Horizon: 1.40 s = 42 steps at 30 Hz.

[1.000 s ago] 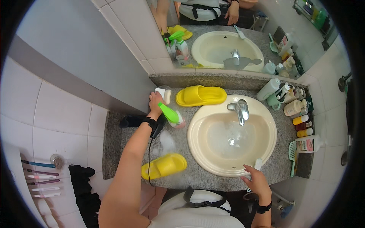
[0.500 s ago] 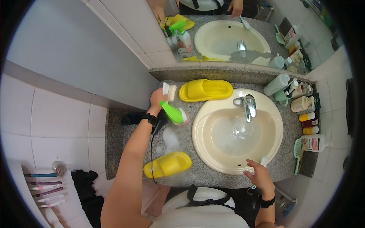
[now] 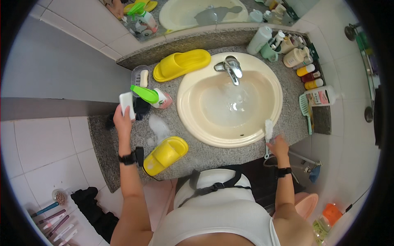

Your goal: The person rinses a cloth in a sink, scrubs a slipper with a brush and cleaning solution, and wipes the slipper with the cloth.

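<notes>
My left hand (image 3: pixel 122 119) is closed round a white bar of soap (image 3: pixel 127 105), held up over the left end of the counter. Beside it a clear soap dish (image 3: pixel 135 77) bears a second, cream bar (image 3: pixel 144 78). A spray bottle (image 3: pixel 163 98) with a green trigger head stands close by. At the sink's front right rim, my right hand (image 3: pixel 279 146) has its fingers on the handle of a white brush (image 3: pixel 269 128). One yellow slipper (image 3: pixel 182 64) rests against the back ledge; its fellow, a soapy yellow slipper (image 3: pixel 166 156), lies at the counter's front edge.
The cream sink (image 3: pixel 186 119) holds cloudy water under a chrome tap (image 3: pixel 232 69). Several bottles (image 3: pixel 295 57) and a green cup line the right wall, near a green comb-like tool (image 3: pixel 304 106). White foam (image 3: pixel 158 128) lies on the granite counter.
My left hand has taken the white bar out of the soap dish and drawn it back toward me. My right hand has come down onto the brush handle. The view has shifted.
</notes>
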Tool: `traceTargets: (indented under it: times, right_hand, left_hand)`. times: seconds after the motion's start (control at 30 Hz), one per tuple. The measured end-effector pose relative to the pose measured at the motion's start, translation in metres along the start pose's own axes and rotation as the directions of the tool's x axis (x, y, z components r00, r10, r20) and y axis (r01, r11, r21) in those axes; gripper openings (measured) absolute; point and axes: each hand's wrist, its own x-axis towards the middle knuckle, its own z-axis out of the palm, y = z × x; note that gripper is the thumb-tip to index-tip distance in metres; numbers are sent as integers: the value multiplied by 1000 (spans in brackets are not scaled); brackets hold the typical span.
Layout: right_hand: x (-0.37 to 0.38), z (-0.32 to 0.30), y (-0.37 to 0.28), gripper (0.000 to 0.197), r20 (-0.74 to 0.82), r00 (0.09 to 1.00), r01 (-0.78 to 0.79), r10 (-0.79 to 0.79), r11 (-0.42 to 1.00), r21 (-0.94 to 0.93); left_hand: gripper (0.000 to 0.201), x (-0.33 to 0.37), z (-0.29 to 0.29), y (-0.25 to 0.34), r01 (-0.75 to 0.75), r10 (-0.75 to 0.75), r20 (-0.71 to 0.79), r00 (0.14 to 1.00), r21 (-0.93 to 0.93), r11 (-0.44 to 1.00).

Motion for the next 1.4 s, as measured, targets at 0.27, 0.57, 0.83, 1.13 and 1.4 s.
traceTargets:
  times: [0.27, 0.57, 0.83, 1.13, 1.4]
  right_hand:
    - [0, 64, 18, 42, 49, 986, 145, -159, 966, 214]
    - [30, -11, -47, 34, -227, 893, 449, -389, 735, 507]
    - [127, 47, -132, 51, 48, 912, 411, -408, 909, -69]
    - [131, 66, -153, 43, -45, 618, 775, -785, 598, 205]
    - [41, -21, -116, 44, -40, 772, 634, -634, 765, 113]
  left_hand:
    - [57, -140, -33, 57, 423, -214, 370, 904, -703, 572]
    - [80, -221, -51, 87, 390, -50, 390, 920, -889, 242]
    - [57, -211, -30, 103, 496, -54, 494, 868, -868, 36]
    - [53, -198, 25, 110, 610, -98, 617, 781, -787, -95]
    - [51, -180, 109, 112, 770, -92, 781, 618, -625, -129]
